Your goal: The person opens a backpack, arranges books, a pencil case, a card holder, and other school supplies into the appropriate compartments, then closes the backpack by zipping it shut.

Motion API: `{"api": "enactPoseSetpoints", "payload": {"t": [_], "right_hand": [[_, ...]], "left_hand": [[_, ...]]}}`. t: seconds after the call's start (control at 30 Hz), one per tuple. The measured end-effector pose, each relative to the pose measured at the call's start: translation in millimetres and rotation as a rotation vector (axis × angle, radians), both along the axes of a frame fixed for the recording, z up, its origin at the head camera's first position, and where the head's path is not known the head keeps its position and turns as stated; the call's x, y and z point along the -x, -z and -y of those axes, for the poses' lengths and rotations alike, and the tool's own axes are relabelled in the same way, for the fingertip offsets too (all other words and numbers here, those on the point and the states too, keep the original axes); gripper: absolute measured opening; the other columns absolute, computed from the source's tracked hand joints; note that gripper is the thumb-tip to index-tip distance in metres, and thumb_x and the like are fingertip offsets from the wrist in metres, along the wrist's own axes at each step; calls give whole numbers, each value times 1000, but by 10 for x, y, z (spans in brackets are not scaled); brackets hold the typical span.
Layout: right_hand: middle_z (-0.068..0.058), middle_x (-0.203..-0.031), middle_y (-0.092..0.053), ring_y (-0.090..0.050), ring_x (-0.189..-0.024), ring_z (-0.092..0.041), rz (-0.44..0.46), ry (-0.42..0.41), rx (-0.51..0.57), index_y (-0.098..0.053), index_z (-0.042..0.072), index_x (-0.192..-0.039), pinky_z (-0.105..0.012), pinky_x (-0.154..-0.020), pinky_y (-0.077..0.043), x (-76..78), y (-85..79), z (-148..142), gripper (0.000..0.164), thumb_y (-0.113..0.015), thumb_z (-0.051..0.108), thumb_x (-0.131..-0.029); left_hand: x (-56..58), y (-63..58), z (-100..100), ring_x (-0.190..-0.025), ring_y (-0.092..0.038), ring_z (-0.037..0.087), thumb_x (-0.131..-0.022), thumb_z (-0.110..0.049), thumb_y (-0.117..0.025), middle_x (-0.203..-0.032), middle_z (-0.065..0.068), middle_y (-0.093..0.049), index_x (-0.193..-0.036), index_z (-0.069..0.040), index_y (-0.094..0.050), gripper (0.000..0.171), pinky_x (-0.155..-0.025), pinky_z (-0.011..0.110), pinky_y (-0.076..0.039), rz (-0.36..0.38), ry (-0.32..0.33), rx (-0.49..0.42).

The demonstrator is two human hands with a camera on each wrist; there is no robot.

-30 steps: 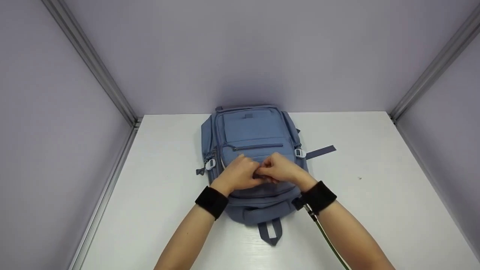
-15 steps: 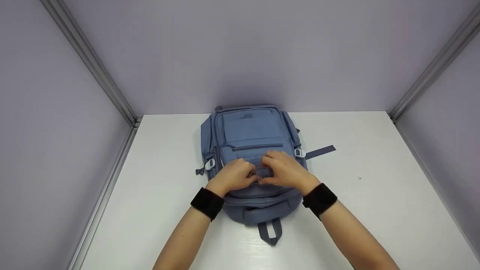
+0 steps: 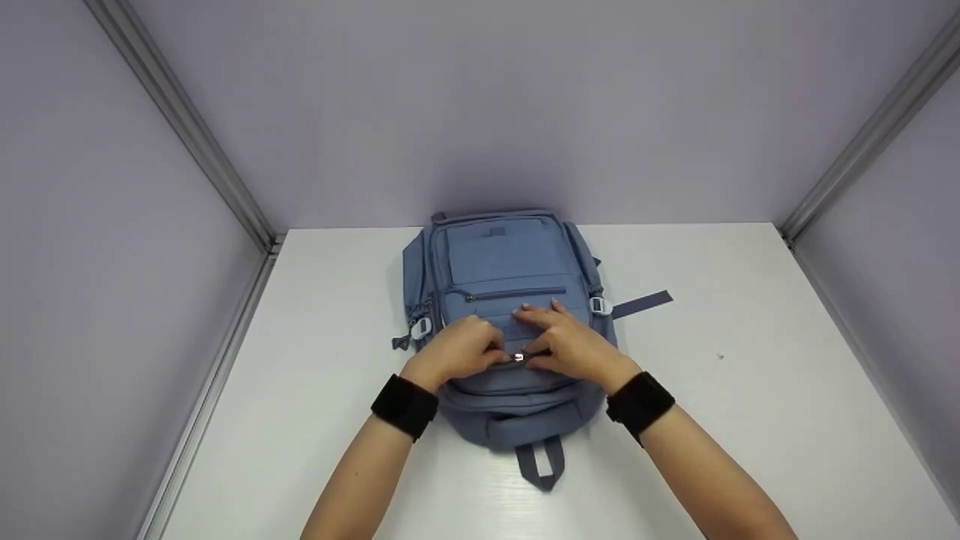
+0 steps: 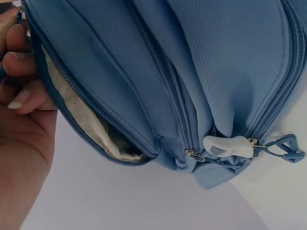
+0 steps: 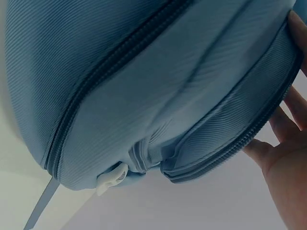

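A blue backpack (image 3: 517,259) lies front up on the white table. Over its lower front pocket, my left hand (image 3: 459,349) pinches what looks like a zipper pull, its tip mostly hidden by the fingers. A shiny zipper slider (image 3: 519,358) sits between the two hands. Just right of it, my right hand (image 3: 576,347) pinches the pocket edge between thumb and index finger, with other fingers extended over the fabric. In the left wrist view the pocket gapes on one side, baring beige lining (image 4: 81,112). The zipper edge (image 5: 230,146) on the other side appears closed in the right wrist view.
White buckles (image 3: 421,328) hang at the backpack's sides. A dark strap (image 3: 643,303) sticks out to the right, and a webbing loop (image 3: 551,457) lies toward the front. Pale walls (image 3: 480,112) enclose the table (image 3: 322,315) at the back and sides.
The hands were close together over the pocket and have drawn apart; the left moved slightly left and down. The slider came into view between them, and the right hand's outer fingers spread. The backpack stayed put.
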State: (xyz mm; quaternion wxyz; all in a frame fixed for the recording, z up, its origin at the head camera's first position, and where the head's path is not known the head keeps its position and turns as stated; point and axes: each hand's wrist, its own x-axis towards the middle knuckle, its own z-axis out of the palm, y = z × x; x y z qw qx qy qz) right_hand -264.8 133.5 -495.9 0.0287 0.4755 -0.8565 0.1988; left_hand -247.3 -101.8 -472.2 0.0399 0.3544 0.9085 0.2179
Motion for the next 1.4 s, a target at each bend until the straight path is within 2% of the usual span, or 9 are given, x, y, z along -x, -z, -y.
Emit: {"api": "enactPoseSetpoints", "payload": {"t": [0.2,0.43,0.7,0.9,1.03,1.13,1.3,1.4], "right_hand": [[-14,-138,-55,-41,-136,-33,67,12,44,-80,6,-94,-62,-110,-20,-17,3,-6,17,-81,18,-82],[-11,-129,-62,-48,-130,-32,8,9,88,-80,6,-90,-58,-110,-26,8,22,-17,16,-84,18,-79],[-12,-127,-62,-51,-124,-32,31,14,110,-80,6,-89,-53,-111,-26,4,4,-30,16,-83,18,-79],[-12,-128,-61,-51,-125,-32,51,19,98,-80,5,-90,-52,-112,-26,1,15,-24,16,-83,17,-80],[-11,-128,-61,-50,-126,-31,69,24,99,-80,5,-90,-51,-113,-25,-4,14,-23,16,-83,17,-80],[-11,-129,-61,-50,-127,-31,80,25,99,-80,4,-90,-51,-113,-24,-13,12,-20,16,-83,16,-80],[-11,-130,-60,-49,-128,-31,103,35,95,-79,3,-90,-52,-113,-23,-31,11,-19,16,-83,15,-80],[-11,-130,-60,-49,-129,-32,113,37,99,-79,2,-90,-53,-113,-23,-36,13,-21,16,-83,13,-80]], "left_hand": [[-3,-14,114,-59,-53,6,-92,-22,-72,-75,-6,-68,-85,-12,-77,13,-58,26,-45,36,-17,-22],[22,-27,345,-61,-54,6,-90,-21,-73,-75,-8,-66,-83,-12,-76,12,-58,27,-46,96,-81,-61],[40,-21,645,-59,-54,7,-86,-15,-77,-71,-7,-65,-78,-10,-75,9,-57,27,-47,161,-173,-112],[62,11,789,-61,-54,9,-87,-15,-76,-71,-7,-64,-79,-10,-75,9,-58,29,-48,181,-240,-93],[80,14,855,-65,-57,11,-87,-15,-75,-75,-4,-66,-83,-9,-76,8,-62,32,-50,139,-296,-52],[97,34,884,-68,-59,13,-87,-18,-76,-79,-2,-68,-86,-9,-77,10,-65,33,-51,77,-347,-11],[133,99,882,-68,-61,18,-87,-20,-75,-77,1,-68,-86,-8,-76,13,-64,37,-51,-74,-405,37],[157,144,861,-67,-64,23,-88,-19,-75,-75,4,-69,-84,-7,-75,12,-62,39,-52,-196,-429,63]]}}
